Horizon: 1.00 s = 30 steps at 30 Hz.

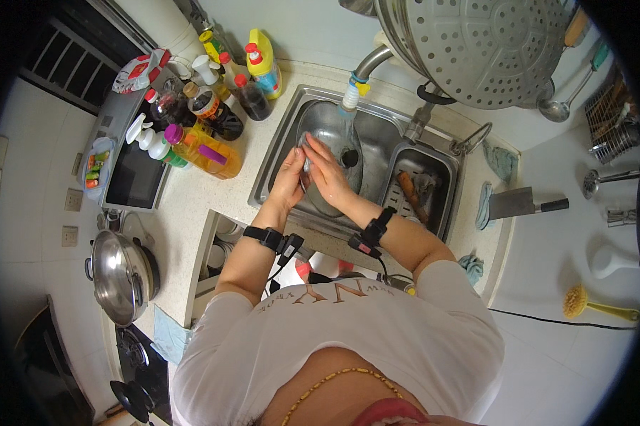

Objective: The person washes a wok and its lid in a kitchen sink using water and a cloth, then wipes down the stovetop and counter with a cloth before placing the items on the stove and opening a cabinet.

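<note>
My left hand [288,182] and my right hand [328,173] meet over the large basin of a steel sink [277,120]. Between them is the left rim of what looks like a clear glass pot lid [328,199] with a black knob, tilted in the basin. The left fingers pinch the rim; the right fingers lie extended along it, partly hiding the grip. Water runs from the white nozzle of the faucet [350,98] onto the lid. Both wrists wear black straps with small devices.
Bottles [205,154] crowd the left counter beside a microwave [133,175]. A steel pan [115,277] stands farther left. The small basin holds a brown elongated item [411,194]. A perforated steel steamer plate [485,48] hangs above right; a cleaver [514,203] is at the right wall.
</note>
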Motion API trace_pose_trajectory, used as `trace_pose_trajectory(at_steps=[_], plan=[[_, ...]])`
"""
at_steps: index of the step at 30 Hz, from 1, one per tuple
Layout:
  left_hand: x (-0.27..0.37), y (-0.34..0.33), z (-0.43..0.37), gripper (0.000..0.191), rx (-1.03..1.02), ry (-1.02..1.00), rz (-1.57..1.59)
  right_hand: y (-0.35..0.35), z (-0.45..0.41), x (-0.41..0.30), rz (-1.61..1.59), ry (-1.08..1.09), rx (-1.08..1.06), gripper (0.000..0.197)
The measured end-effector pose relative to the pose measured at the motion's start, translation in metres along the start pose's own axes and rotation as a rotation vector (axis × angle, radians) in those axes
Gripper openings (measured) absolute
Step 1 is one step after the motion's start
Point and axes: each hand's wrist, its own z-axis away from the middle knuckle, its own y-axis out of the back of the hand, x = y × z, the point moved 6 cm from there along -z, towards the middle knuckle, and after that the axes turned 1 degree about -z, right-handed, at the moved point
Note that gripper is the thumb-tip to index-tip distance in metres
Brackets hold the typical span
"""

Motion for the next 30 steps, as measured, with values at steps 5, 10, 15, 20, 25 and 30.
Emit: trace_pose_trajectory(at_steps=[5,10,15,20,25,30], plan=[[0.006,-0.014,-0.001,0.045,-0.040,-0.076,0.115,0.027,0.015,0.049,-0.115,-0.213,0.217,0.025],[0.009,-0.021,0.001,0.052,0.010,-0.105,-0.089,0.045,-0.017,0.107,-1.280,-0.819,0.533,0.021],[0.009,-0.010,0.001,0.055,-0.009,-0.107,-0.101,0.042,-0.034,0.108,-1.509,-1.030,0.556,0.043],[0.012,0.000,0.002,0.059,-0.053,-0.110,-0.041,0.062,-0.006,0.157,-1.072,-1.059,0.588,0.044],[0.011,0.024,0.001,0.057,-0.059,-0.136,0.173,0.128,0.053,0.164,-0.677,-1.041,0.689,0.040],[0.000,0.034,-0.012,0.053,-0.002,-0.093,0.300,0.157,0.120,0.191,-0.116,-0.902,0.450,0.038]])
